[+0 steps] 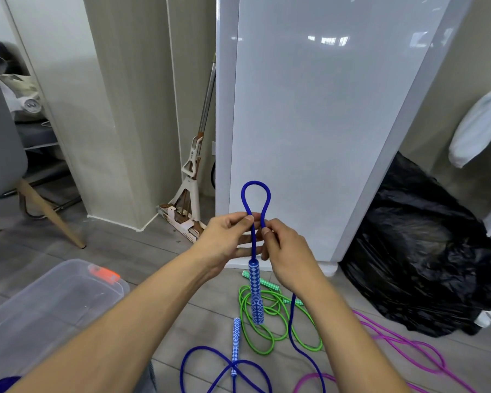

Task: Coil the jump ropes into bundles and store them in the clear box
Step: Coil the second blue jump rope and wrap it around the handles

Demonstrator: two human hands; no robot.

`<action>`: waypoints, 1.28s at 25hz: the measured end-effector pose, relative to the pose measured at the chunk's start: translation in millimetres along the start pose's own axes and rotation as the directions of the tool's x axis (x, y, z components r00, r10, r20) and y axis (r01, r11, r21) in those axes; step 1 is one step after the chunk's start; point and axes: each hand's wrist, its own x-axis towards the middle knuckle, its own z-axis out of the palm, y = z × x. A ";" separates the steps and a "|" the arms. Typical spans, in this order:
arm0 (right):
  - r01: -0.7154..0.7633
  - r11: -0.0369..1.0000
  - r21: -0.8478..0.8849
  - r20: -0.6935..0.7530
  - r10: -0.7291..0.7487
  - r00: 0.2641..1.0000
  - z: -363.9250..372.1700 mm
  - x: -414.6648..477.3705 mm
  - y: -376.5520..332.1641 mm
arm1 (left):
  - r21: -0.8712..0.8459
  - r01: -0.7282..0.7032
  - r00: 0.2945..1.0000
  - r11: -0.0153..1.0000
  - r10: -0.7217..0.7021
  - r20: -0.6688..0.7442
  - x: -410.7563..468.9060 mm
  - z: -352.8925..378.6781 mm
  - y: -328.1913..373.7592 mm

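I hold the blue jump rope (pixel 255 191) up in front of me, folded into a small loop. My left hand (pixel 224 239) pinches the left strand and my right hand (pixel 287 251) pinches the right strand just below the loop. One patterned blue handle (pixel 256 293) hangs down between my hands. The other blue handle (pixel 236 344) lies on the floor with the rest of the blue cord. The clear box (pixel 48 304) with an orange latch stands on the floor at lower left. A green jump rope (pixel 270 319) and a pink jump rope (pixel 403 344) lie loose on the floor.
A white cabinet (pixel 323 123) stands straight ahead. A black rubbish bag (pixel 420 251) sits to the right of it. A mop (pixel 193 182) leans in the corner. A grey chair with wooden legs (pixel 9 165) is at far left. The floor is grey planks.
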 end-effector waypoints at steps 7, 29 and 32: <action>0.072 0.994 -0.085 0.033 -0.069 0.997 11.3 -4.7 0.6 | 0.317 -0.116 0.993 0.941 0.120 0.005 -1.2 -0.2 -6.3; -0.115 0.993 0.021 0.144 0.111 0.983 -33.7 -0.7 22.2 | 0.149 -0.133 0.958 0.980 0.165 -0.233 22.2 -43.2 8.6; -0.079 0.984 0.158 0.170 0.052 0.984 -24.0 -1.2 10.2 | 0.345 -0.122 0.989 0.931 0.145 -0.041 11.0 -20.7 3.0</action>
